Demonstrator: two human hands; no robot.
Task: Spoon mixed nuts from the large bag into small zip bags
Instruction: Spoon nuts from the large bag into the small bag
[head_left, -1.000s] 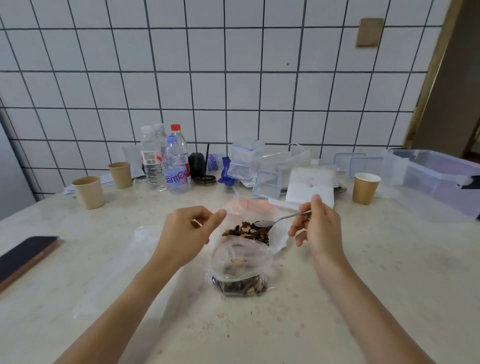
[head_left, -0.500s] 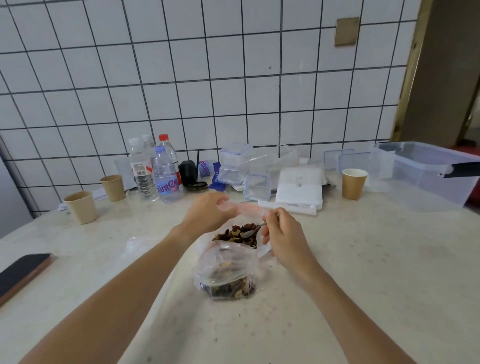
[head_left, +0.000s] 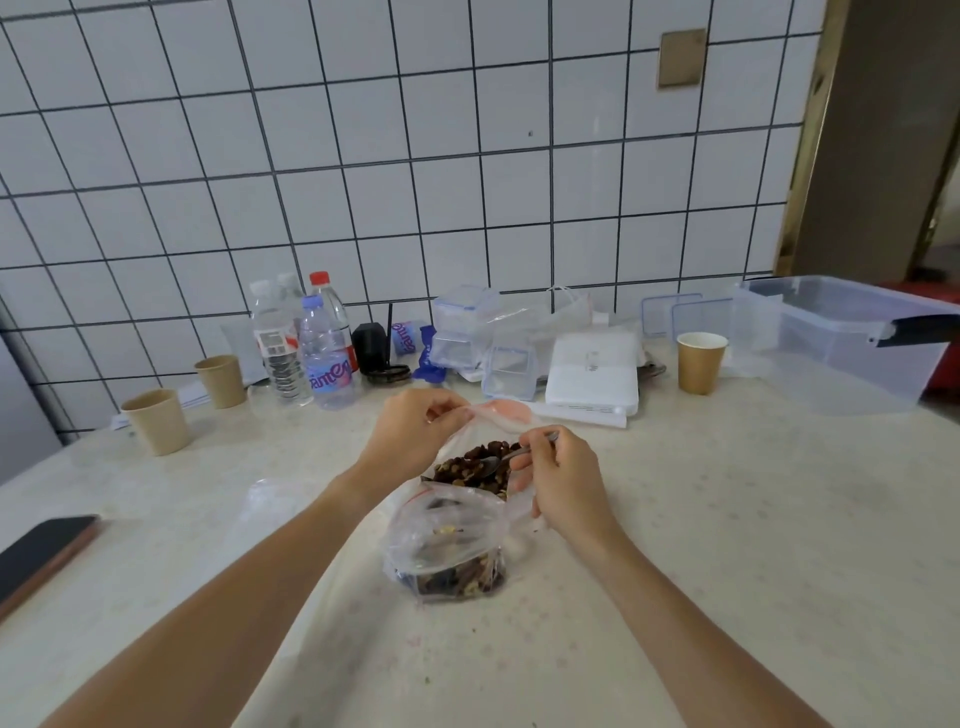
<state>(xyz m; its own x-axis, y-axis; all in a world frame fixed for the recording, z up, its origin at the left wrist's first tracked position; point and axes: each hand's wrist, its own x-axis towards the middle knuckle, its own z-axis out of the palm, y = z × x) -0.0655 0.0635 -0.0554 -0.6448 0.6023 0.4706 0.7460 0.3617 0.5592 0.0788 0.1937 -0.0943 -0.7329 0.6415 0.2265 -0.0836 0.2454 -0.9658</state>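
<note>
The large clear bag (head_left: 496, 415) of dark mixed nuts (head_left: 470, 465) lies open in the middle of the table. My left hand (head_left: 410, 431) pinches its upper rim and holds the mouth up. My right hand (head_left: 558, 475) grips a metal spoon (head_left: 506, 458), whose bowl is dipped into the nuts. In front of the large bag stands a small zip bag (head_left: 447, 545) with a red seal strip, its mouth open and a layer of nuts at its bottom.
Water bottles (head_left: 324, 348), paper cups (head_left: 156, 421) (head_left: 700, 361), clear boxes (head_left: 509, 371) and a white box (head_left: 592, 376) line the back by the tiled wall. A big clear bin (head_left: 852, 332) stands at the right. A phone (head_left: 41, 551) lies at the left edge.
My left hand reached forward and took hold of the large bag's rim. My right hand moved in with the spoon and lowered its bowl into the nuts.
</note>
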